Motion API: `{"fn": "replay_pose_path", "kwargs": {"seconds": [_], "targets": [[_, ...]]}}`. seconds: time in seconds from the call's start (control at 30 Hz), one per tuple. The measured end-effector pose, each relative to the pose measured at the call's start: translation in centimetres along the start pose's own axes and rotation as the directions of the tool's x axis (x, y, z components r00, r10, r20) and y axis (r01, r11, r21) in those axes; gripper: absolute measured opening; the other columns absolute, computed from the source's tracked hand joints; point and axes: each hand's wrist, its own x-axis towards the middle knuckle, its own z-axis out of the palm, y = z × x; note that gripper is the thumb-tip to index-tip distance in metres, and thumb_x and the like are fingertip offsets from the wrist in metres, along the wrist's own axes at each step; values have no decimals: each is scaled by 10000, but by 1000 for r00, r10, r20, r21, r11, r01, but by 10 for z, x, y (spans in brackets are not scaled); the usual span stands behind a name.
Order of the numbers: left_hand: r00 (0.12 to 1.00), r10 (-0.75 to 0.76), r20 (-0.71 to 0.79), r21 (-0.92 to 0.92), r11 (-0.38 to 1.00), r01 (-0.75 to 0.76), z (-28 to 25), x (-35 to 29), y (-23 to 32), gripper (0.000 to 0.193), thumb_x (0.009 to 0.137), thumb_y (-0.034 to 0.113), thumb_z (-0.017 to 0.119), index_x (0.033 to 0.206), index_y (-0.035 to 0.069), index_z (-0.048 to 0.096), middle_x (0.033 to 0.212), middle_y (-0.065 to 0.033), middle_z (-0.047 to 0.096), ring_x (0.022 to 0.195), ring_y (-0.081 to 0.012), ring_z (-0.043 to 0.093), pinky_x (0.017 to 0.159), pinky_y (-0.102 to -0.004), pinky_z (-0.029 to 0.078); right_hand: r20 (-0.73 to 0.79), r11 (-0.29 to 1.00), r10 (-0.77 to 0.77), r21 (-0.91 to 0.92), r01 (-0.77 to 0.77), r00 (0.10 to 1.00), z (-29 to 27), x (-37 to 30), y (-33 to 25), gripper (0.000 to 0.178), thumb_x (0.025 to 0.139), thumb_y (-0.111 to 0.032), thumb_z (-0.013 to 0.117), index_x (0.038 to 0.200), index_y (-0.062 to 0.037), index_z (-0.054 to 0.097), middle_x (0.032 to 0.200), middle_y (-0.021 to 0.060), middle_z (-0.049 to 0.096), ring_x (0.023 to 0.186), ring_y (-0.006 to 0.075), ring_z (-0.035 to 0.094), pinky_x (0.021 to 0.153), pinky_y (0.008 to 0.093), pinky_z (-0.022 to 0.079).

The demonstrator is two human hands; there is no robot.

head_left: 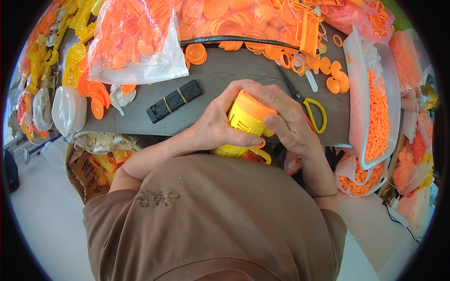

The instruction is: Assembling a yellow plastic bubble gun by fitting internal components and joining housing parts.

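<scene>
A yellow plastic cylinder (244, 123) with slots in its side is tilted in front of my chest. Around its upper end sits a wide orange ring (255, 107). My left hand (216, 122) is wrapped round the cylinder, thumb across its lower side. From the right, my right hand (291, 116) curls over the top, its thumb pressed to the orange ring; the fingers partly hide the opening. Below my hands, a yellow curved part (260, 153) and orange bits show, though I cannot tell whether they are attached.
On the grey table lie a black case with rubber bands (174, 101) and yellow-handled scissors (317, 114). Bags of orange parts (136, 42) and loose orange discs (196, 54) line the back. A white bin (357, 112) of small orange rings stands right, a white bag (69, 110) left.
</scene>
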Motion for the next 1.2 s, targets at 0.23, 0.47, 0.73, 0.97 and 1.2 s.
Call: {"fn": "replay_pose_path", "kwargs": {"seconds": [0.23, 0.47, 0.73, 0.97, 1.2], "targets": [[998, -43, -50, -96, 995, 38, -3, -2, -9, 765, 632, 71, 797, 1270, 63, 375, 1131, -86, 529, 1049, -158, 523, 887, -305, 445, -260, 922, -321, -304, 239, 911, 19, -20, 9, 479, 773, -260, 730, 1135, 11, 573, 1125, 177, 566, 1040, 300, 566, 872, 364, 460], [994, -67, -89, -45, 997, 63, -1, -3, -11, 774, 605, 63, 803, 1264, 66, 399, 1105, -81, 557, 1038, -161, 530, 890, -310, 442, -377, 940, -324, -233, 250, 868, 31, -22, 21, 396, 749, -192, 742, 1049, 24, 598, 1050, 167, 593, 1001, 316, 585, 836, 380, 489], [992, -86, -88, -57, 995, 81, -4, -1, -16, 772, 586, 56, 812, 1251, 65, 421, 1107, -79, 561, 1035, -156, 530, 893, -307, 431, -451, 926, -373, -231, 297, 811, 36, -23, 34, 383, 768, -205, 734, 1049, 13, 592, 1026, 156, 598, 963, 314, 594, 838, 384, 495], [988, -124, -97, -31, 992, 121, 1, 2, -13, 799, 607, 58, 797, 1293, 51, 385, 1107, -84, 558, 1034, -152, 531, 894, -306, 435, -473, 919, -395, -223, 326, 788, 37, -25, 40, 362, 787, -187, 720, 1060, 9, 587, 1038, 160, 593, 975, 304, 589, 846, 378, 488], [997, -78, -25, 127, 989, 80, 6, 19, 6, 1025, 614, 171, 838, 1424, 27, 226, 1170, -130, 542, 1107, -202, 520, 946, -330, 421, -448, 967, -241, -39, 250, 861, -2, -8, 19, 497, 840, -390, 602, 1129, 12, 566, 1011, 142, 556, 958, 267, 549, 866, 329, 419]]}}
